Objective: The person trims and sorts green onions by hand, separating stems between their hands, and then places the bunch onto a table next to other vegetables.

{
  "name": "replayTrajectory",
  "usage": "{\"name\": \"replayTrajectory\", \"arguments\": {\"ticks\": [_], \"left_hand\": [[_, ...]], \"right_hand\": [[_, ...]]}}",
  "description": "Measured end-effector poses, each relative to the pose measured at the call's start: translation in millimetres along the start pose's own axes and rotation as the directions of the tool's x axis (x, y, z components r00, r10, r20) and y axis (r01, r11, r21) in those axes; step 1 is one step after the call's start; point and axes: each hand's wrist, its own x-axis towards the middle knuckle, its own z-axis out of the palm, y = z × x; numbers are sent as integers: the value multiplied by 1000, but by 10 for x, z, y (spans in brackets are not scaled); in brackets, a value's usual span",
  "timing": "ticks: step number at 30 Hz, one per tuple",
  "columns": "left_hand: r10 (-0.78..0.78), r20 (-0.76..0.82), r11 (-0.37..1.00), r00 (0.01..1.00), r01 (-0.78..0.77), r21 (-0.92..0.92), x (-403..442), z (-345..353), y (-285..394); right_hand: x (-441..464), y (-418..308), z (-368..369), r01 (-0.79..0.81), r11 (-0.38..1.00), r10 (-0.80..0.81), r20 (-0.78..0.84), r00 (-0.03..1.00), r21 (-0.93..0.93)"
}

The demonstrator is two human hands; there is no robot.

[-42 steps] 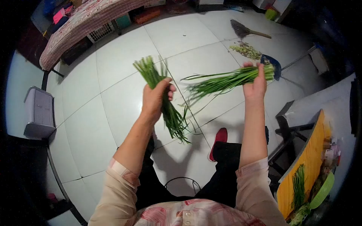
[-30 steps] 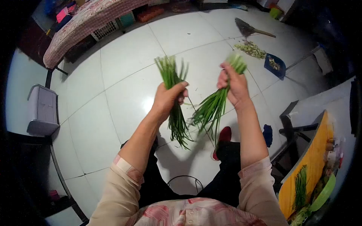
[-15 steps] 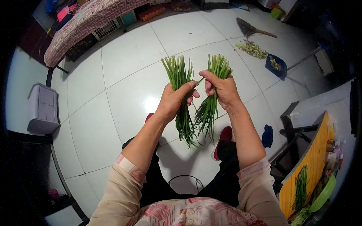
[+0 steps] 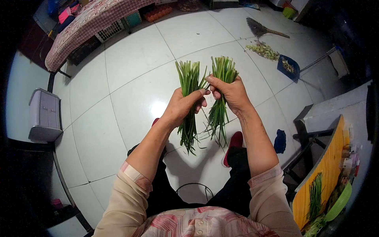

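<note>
My left hand [image 4: 184, 105] is wrapped round a bunch of long green stalks [image 4: 189, 77], pale cut ends up and dark leafy tips hanging down. Beside it, my right hand [image 4: 230, 91] grips a second green bunch [image 4: 224, 69], also held upright with its tips below. The two thumbs nearly meet between the bunches, where a few stalks cross from one side to the other. More green stalks [image 4: 315, 196] lie on the yellow wooden board [image 4: 302, 193] at the lower right.
A broom [image 4: 258, 29], a pile of plant scraps [image 4: 263, 51] and a blue dustpan [image 4: 287, 70] are on the floor at the upper right. A small grey cabinet [image 4: 45, 114] stands at the left. A cloth-covered table [image 4: 87, 25] is at the upper left.
My right hand has swung inward from the right, turning its bunch upright beside the left one. My left hand has moved right, and the two hands are now close together.
</note>
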Motion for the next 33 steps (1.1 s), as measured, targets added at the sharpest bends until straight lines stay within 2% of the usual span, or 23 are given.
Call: {"name": "replayTrajectory", "arguments": {"ticks": [4, 5, 12, 14, 17, 21, 23, 25, 29, 33], "left_hand": [[24, -66, 997, 998, -28, -69, -32, 26, 55], [19, -96, 994, 995, -29, -103, -35, 30, 62], [49, -128, 996, 991, -58, -69, -9, -9, -3], [118, -172, 989, 978, -132, -72, -3, -22, -13], [126, -205, 983, 971, -150, -105, 47, -68, -63], [134, -220, 980, 966, -162, -115, 44, -61, -58], [129, -225, 977, 966, -163, -140, 55, -57, -73], [123, -220, 980, 968, -154, -130, 60, -58, -81], [155, -196, 970, 968, -187, -153, 37, -6, -51], [122, -192, 983, 974, -145, -112, 13, 9, -11]], "right_hand": [[22, 27, -37, -44, 999, 44, -5, 999, -1], [28, 41, -49, -58, 997, 58, 2, 998, 52], [27, 65, -36, -34, 977, 31, 16, 999, 211], [43, 104, -41, 2, 985, 3, -24, 1000, 175], [55, 180, -52, 41, 992, -32, -78, 996, 120], [10, 224, 36, 21, 997, -19, -33, 999, 74], [6, 254, 103, 64, 996, -61, -42, 997, 68], [18, 265, 119, 20, 999, -20, 0, 1000, 36], [-37, 288, 208, -29, 995, 22, 77, 997, 98], [-12, 316, 210, -40, 989, 23, 126, 992, 141]]}}
